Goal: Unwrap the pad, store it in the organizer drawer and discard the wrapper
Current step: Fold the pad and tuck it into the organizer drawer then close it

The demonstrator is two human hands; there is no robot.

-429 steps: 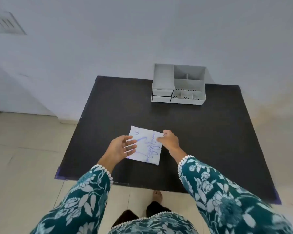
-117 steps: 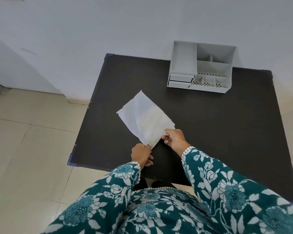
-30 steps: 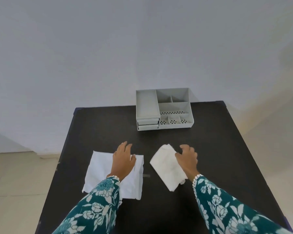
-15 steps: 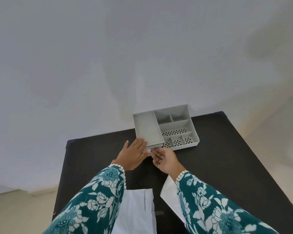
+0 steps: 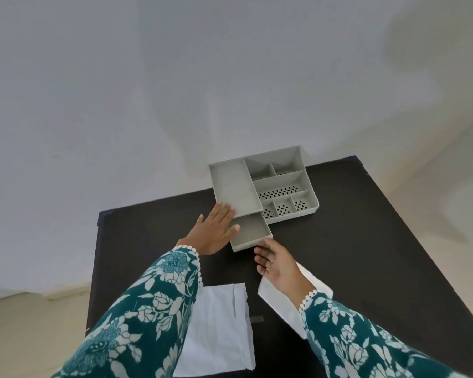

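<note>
The grey organizer [image 5: 303, 211] stands at the far edge of the black table [image 5: 366, 241]. Its drawer [image 5: 250, 231] is pulled out toward me and holds nothing. My left hand [image 5: 212, 231] lies flat against the organizer's left front corner, fingers spread, thumb over the drawer's left rim. My right hand [image 5: 277, 264] hovers just in front of the drawer's front face, fingers loosely apart, holding nothing. The folded white pad [image 5: 280, 302] lies on the table under my right wrist. The flattened white wrapper [image 5: 221, 331] lies near the table's front edge, partly under my left sleeve.
The organizer's open top compartments [image 5: 280, 190] hold nothing, several with perforated floors. A pale wall rises right behind the table. Tiled floor [image 5: 33, 323] shows to the left. A small strip of tape [image 5: 256, 319] lies between wrapper and pad.
Both hands left the wrapper and pad on the table and reached to the organizer. The drawer, shut half a second ago, now stands pulled out, and my right hand has drawn back from it.
</note>
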